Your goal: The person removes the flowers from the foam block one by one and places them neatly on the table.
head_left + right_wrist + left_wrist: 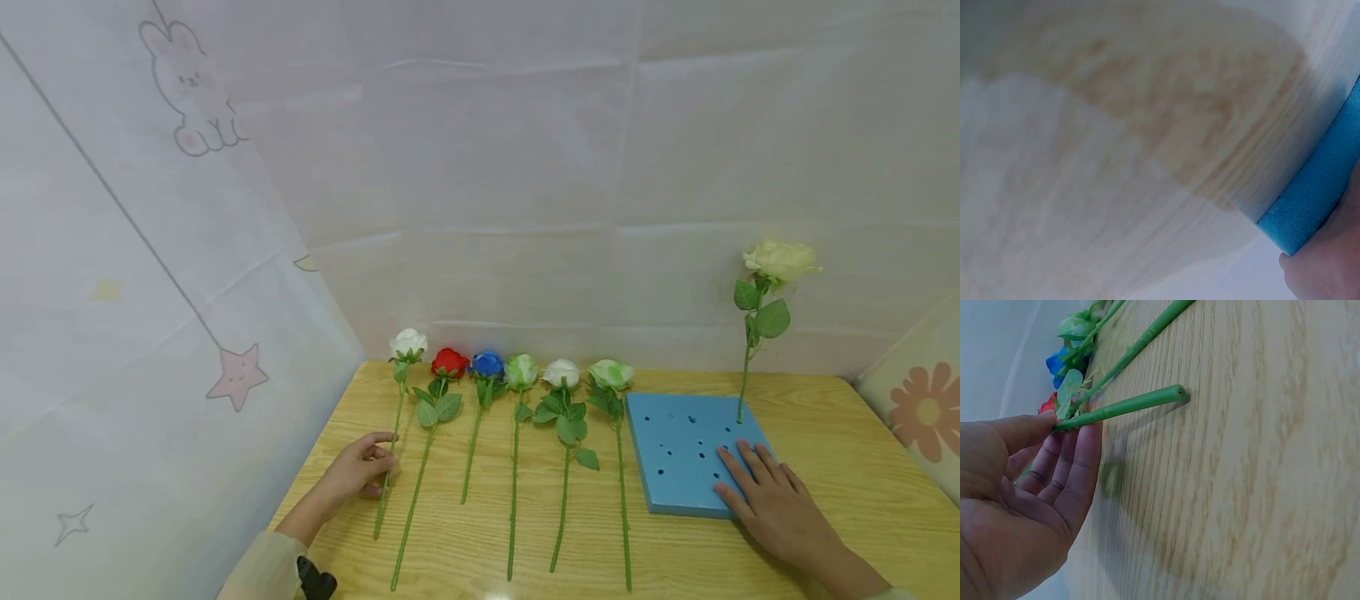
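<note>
At the left end of a row of artificial roses, my left hand pinches the green stem of a white rose between thumb and fingers. In the left wrist view the stem's cut end points away from the hand, just over the table. My right hand lies flat with spread fingers on a blue foam block dotted with holes. A pale yellow rose stands upright in the block's far right part. The right wrist view shows only the block's side and part of the hand.
Beside the held rose lie a red rose, a blue rose, a green-white rose, another white rose and a second green-white rose. They rest on the wooden table. Pale cloth hangs behind.
</note>
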`<move>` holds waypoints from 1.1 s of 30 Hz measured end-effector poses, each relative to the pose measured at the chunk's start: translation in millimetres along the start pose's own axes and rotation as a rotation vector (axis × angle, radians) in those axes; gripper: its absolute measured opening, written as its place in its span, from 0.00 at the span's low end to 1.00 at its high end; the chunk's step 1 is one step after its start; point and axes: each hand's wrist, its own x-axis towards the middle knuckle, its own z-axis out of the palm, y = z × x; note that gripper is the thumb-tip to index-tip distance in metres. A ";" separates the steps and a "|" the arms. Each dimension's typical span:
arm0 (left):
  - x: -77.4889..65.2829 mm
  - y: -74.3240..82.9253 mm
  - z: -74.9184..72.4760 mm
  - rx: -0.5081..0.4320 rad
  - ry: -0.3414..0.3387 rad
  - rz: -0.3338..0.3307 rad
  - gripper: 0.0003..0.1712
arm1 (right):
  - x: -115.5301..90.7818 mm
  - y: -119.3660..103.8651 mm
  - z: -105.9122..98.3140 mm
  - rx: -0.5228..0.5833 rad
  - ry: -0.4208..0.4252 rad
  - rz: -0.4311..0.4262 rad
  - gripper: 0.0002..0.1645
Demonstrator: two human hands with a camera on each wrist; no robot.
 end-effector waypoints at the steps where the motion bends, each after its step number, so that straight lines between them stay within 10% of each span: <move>1: 0.3 -0.4 0.1 0.001 0.000 -0.005 0.30 | 0.0 0.0 -0.2 -0.003 -0.001 0.000 0.42; 33: 7.3 -6.4 -8.8 0.055 -0.066 -0.105 0.33 | 1.0 2.3 2.7 -0.019 0.001 0.004 0.42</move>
